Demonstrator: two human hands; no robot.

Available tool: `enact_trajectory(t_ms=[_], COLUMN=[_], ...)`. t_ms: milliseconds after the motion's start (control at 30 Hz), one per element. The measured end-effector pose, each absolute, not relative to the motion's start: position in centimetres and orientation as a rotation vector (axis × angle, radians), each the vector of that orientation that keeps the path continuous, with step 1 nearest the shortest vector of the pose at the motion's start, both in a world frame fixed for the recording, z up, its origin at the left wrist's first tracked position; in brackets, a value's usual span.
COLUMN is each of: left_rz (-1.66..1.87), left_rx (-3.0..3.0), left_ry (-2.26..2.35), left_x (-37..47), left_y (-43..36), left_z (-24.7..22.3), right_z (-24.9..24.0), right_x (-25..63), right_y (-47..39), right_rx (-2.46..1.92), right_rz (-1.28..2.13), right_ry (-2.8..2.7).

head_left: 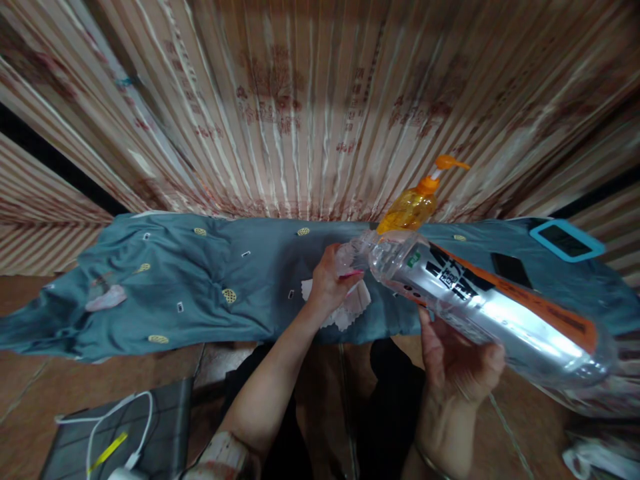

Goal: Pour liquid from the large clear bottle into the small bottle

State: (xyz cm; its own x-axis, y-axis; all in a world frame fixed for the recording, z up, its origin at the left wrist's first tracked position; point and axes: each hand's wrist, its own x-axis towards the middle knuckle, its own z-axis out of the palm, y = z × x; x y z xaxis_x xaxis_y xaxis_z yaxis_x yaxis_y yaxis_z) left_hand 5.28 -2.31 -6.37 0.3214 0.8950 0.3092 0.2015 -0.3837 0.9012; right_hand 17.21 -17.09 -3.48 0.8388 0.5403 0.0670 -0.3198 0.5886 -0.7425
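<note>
My right hand (463, 360) is wrapped from below round a large clear plastic bottle (480, 303) with a silver, black and orange label. The bottle is tilted, its neck lower left-to-centre and its base out to the right. At its mouth, my left hand (327, 277) closes on a small clear plastic container (349, 257); whether the two touch, I cannot tell. Something thin and pink (351, 274) shows by the left fingers. Below them lies a white scalloped-edge tissue (356, 303). Behind the bottle's neck stands a pump bottle (410, 208) of yellow liquid with an orange pump.
A teal patterned cloth (265, 287) covers the long narrow table. On its right lie a dark phone (513, 270) and a blue-framed tablet-like object (567, 240). A pale crumpled item (107, 298) rests at left. Curtains hang behind. A white cable (120, 407) lies on a dark surface lower left.
</note>
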Motion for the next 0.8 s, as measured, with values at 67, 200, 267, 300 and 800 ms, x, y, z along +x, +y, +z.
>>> enact_trajectory(t_ms=[67, 200, 267, 300, 800], left_rz=[1.1, 1.088, 1.082, 1.083, 1.089], left_rx=[1.8, 1.785, 1.783, 1.783, 1.82], left_ry=[0.984, 0.977, 0.982, 0.987, 0.997], left_x=[5.25, 5.22, 5.24, 5.25, 5.19], left_y=[-2.31, -2.34, -2.35, -2.36, -2.31], left_z=[-6.33, -6.17, -6.11, -6.1, -6.1], right_z=[-3.41, -3.12, -3.06, -3.07, -3.18], right_x=[17.15, 16.96, 16.93, 16.95, 16.9], right_y=[-17.06, -16.92, -16.88, -16.88, -16.85], right_rx=[-0.797, -0.803, -0.808, -0.809, -0.796], right_rz=[0.505, 0.499, 0.495, 0.495, 0.505], right_ry=[-0.3, -0.313, -0.325, -0.333, -0.283])
